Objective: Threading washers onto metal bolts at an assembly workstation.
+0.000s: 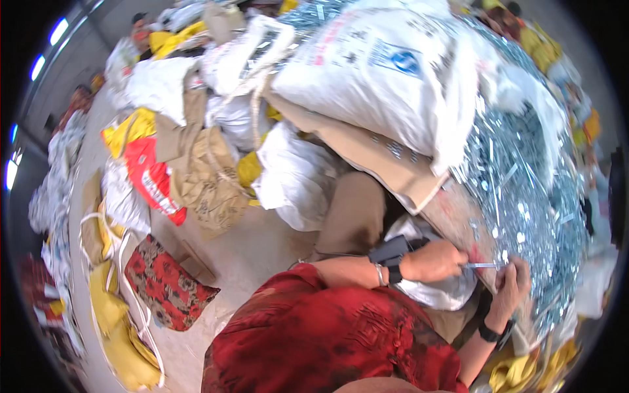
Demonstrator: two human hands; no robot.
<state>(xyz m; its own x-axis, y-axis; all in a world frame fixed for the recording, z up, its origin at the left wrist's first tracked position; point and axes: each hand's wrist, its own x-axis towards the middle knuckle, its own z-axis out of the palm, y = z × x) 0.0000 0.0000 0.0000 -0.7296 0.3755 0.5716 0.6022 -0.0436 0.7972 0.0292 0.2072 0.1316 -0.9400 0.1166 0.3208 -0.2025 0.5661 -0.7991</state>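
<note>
My left hand (pixel 432 262), with a bracelet and a black band at its wrist, is closed around a slim silvery metal strip (pixel 483 265). The strip points right, toward my right hand (pixel 514 283), whose bent fingers pinch at its far end. What exactly sits in those right fingertips is too small to make out. Just beyond both hands lies a large heap of shiny metal strips (pixel 537 216). Under my left hand, between my knees, is an open white bag (pixel 445 291), partly hidden by my arm.
A full white woven sack (pixel 367 78) rests on a cardboard sheet (pixel 367 147) ahead. A white bag (pixel 295 173) stands by my knee. On the floor at left are a red floral cushion (pixel 167 281) and yellow sacks (pixel 124 334). Other people sit around the edges.
</note>
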